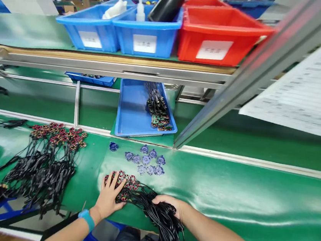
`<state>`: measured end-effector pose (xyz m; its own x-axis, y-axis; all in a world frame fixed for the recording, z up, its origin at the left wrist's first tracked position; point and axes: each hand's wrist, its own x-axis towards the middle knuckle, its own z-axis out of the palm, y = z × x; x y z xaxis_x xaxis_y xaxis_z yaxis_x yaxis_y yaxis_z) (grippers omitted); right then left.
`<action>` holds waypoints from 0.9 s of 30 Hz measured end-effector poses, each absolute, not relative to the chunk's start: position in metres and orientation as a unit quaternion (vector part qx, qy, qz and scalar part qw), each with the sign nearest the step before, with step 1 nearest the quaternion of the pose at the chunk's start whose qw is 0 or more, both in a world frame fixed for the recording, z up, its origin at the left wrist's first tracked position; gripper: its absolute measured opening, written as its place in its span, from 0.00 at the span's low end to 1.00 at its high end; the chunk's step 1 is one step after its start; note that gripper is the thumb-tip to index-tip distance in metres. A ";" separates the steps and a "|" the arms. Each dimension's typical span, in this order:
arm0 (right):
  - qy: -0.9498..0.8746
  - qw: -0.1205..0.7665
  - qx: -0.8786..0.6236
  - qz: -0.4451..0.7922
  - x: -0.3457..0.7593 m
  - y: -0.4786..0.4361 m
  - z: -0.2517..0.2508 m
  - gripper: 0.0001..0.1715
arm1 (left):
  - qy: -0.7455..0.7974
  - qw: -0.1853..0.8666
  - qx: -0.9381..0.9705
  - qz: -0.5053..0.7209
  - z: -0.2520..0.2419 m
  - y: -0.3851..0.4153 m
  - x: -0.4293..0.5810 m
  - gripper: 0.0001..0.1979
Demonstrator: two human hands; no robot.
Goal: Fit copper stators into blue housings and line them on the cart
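My left hand (108,197), with a blue wristband, lies flat with spread fingers on a cluster of small round red-and-green parts (126,181) at the near edge of the green table (228,190). My right hand (168,204) grips the bundle of black wires (155,213) that runs from those parts and hangs over the table edge. Just beyond my hands lie several small blue round caps (147,160).
A larger pile of wired parts (49,154) lies to the left. A blue tray (134,109) with more wired parts leans behind the caps. Blue bins (147,34) and a red bin (216,34) stand on the upper shelf. A slanted metal post (240,83) holds a paper sheet (312,87).
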<state>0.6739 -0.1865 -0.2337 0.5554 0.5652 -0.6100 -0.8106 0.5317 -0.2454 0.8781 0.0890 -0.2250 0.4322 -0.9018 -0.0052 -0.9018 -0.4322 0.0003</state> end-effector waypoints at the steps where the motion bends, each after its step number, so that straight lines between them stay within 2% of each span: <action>1: 0.238 0.839 -0.269 0.409 0.661 -0.200 -0.234 0.19 | 0.522 -0.002 -0.853 -0.005 -0.230 0.081 0.859 0.50; 8: 0.298 0.793 -0.326 0.420 0.560 -0.307 -0.234 0.19 | 0.483 -0.015 -0.875 -0.035 -0.251 -0.010 0.728 0.46; 13: 0.315 0.745 -0.390 0.440 0.498 -0.408 -0.224 0.17 | 0.467 -0.024 -0.883 -0.039 -0.262 -0.101 0.656 0.47; 20: 0.362 0.681 -0.469 0.429 0.459 -0.526 -0.217 0.15 | 0.497 -0.035 -0.867 -0.016 -0.265 -0.221 0.618 0.45; 27: 0.396 0.625 -0.552 0.384 0.400 -0.571 -0.228 0.10 | 0.549 -0.055 -0.834 -0.014 -0.280 -0.300 0.593 0.46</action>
